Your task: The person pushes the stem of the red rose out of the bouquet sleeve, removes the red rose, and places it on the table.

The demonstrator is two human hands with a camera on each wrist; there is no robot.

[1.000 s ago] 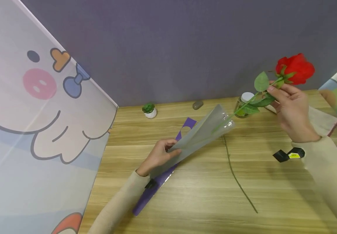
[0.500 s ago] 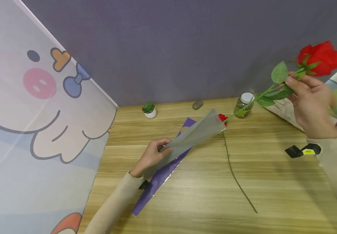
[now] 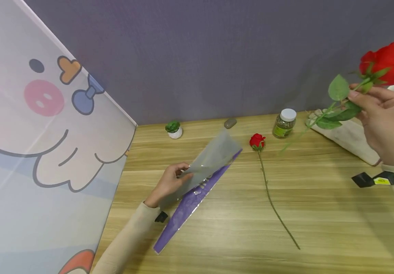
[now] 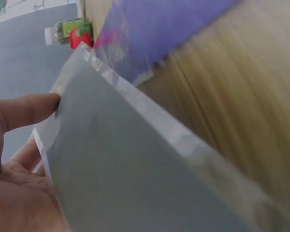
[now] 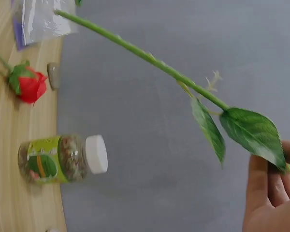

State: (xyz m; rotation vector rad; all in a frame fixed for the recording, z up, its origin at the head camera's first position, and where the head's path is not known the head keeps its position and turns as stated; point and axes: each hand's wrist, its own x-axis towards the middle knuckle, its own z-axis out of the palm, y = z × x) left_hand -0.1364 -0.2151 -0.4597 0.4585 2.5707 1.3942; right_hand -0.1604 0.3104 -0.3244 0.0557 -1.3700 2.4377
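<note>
My right hand [image 3: 388, 118] pinches a large red artificial rose [image 3: 386, 64] just below its bloom, held up at the right. Its green stem [image 5: 150, 60] slants free in the air, with leaves near my fingers. My left hand [image 3: 169, 182] grips a grey translucent flower sleeve [image 3: 212, 154] between thumb and fingers at its near part. In the left wrist view the thumb presses on the sleeve's grey face [image 4: 121, 145]. Beneath it lies a purple flower sleeve [image 3: 190, 207] on the table. A smaller red rose [image 3: 257, 141] with a long thin stem lies right of the sleeves.
A jar with a white lid [image 3: 284, 123] stands at the back of the wooden table [image 3: 224, 236]. Left of it are a grey stone [image 3: 230, 123] and a small potted succulent [image 3: 174, 129]. A pale cloth item [image 3: 349, 139] lies at the right, beneath the raised rose.
My right hand has drawn the rose up and rightward, and its stem has come out of the grey sleeve. The left hand and sleeve have shifted left, uncovering the smaller rose's bloom.
</note>
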